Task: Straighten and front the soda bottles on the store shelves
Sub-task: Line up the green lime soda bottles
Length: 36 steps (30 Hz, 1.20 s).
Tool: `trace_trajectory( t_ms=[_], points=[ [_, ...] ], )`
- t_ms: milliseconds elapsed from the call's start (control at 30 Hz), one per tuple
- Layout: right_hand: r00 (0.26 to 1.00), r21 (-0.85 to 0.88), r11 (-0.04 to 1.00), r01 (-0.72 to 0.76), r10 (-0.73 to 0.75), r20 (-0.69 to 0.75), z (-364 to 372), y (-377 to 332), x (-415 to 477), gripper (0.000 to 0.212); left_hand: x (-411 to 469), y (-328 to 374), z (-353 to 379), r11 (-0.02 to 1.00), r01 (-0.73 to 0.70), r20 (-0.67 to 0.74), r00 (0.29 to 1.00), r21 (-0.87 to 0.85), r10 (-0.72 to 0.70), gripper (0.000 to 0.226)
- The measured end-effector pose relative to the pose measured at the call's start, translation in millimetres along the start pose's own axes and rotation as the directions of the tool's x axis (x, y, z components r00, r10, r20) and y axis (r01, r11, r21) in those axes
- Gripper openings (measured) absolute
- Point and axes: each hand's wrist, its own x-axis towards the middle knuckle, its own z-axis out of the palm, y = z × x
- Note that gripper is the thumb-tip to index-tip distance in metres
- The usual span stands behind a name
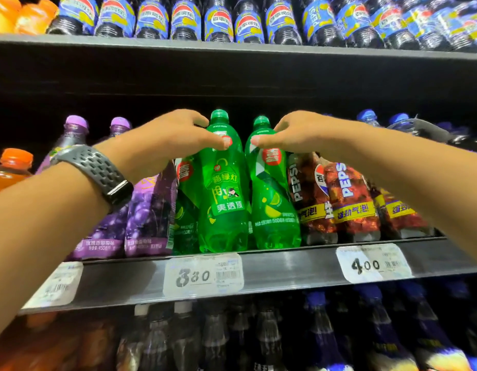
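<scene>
Hands (162, 140) (293, 135) grip 2 green bottles (224, 188) (272, 194).

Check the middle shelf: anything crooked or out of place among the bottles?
Yes. The right green bottle leans left, and its label faces sideways. The red Pepsi bottles beside it also tilt. Nothing looks spilled or damaged.

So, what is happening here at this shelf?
A person is tidying the middle shelf of soda. The left hand grips the upper part of one green bottle, and the right hand grips the green bottle beside it. Both bottles stand at the front edge, between purple grape bottles and Pepsi bottles.
</scene>
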Motion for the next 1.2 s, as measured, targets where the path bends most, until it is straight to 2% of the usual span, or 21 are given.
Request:
trace_trajectory(
  t_ms=[167,300,400,500,533,600,700,833,967,1067,1200],
  points=[
    [0.997,0.070,0.997,0.018,-0.024,0.076,-6.9,5.4,6.9,0.055,-3.0,2.4,1.9,1.000,-0.001,0.032,0.999,-0.003,0.001,0.047],
    [0.994,0.130,0.991,0.036,-0.049,0.094,-7.2,6.1,6.4,0.056,-1.6,2.8,2.9,0.999,0.033,0.021,0.999,-0.035,-0.032,0.043],
    [0.993,0.160,0.986,0.045,-0.062,0.103,-6.3,5.6,5.4,0.059,-0.2,4.6,3.7,0.998,0.054,-0.009,0.998,-0.032,-0.054,0.053],
    [0.994,0.132,0.990,0.051,-0.063,0.084,-5.2,5.4,4.5,0.063,0.1,6.7,6.9,0.995,0.080,-0.112,0.991,0.066,-0.073,0.083],
    [0.995,0.133,0.990,0.055,-0.066,0.080,-4.9,5.6,4.6,0.063,-0.3,7.9,8.3,0.995,0.082,-0.087,0.993,0.058,-0.076,0.078],
    [0.995,0.133,0.990,0.056,-0.066,0.074,-4.9,6.0,4.1,0.064,-1.7,10.7,10.3,0.996,0.076,0.027,0.997,-0.050,-0.075,0.050],
    [0.993,0.120,0.990,0.074,-0.084,0.077,-5.3,7.9,3.9,0.064,-2.1,10.7,10.5,0.990,0.078,0.034,0.997,-0.120,-0.074,0.035],
    [0.990,0.206,0.974,0.092,-0.113,0.090,-5.4,13.2,1.6,0.056,-2.0,7.7,9.6,0.991,0.051,-0.004,0.999,-0.121,-0.052,0.037],
    [0.988,0.248,0.963,0.110,-0.134,0.082,-3.6,16.0,1.2,0.055,-0.9,5.2,6.6,0.966,0.048,0.080,0.996,-0.256,-0.029,0.036],
    [0.988,0.229,0.965,0.131,-0.147,0.053,-1.6,13.5,1.8,0.048,-3.3,3.8,8.1,0.963,0.035,0.167,0.986,-0.266,0.010,0.036],
    [0.989,0.265,0.957,0.119,-0.138,0.054,-0.6,13.6,3.0,0.044,-4.0,-1.1,5.2,0.963,0.019,0.191,0.981,-0.267,0.033,0.045]
  ],
)
